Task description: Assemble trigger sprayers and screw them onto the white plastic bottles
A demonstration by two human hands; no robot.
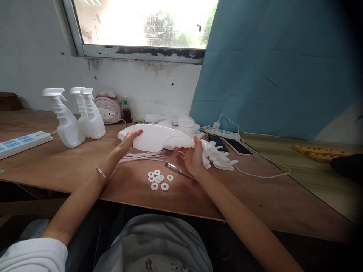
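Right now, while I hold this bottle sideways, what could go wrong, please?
The bottle, held sideways, might slip from the left hand. The loose washers lie towards the front edge of the table, so a sleeve or arm could sweep some off. The screwdriver lies close to the right hand and may get bumped.

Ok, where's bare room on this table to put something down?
The table looks bare between the left power strip, the standing spray bottles and your left forearm; and between your right forearm and the white cable. It's crowded around the held bottle: thin tubes and rings in front, white pieces and a phone to the right.
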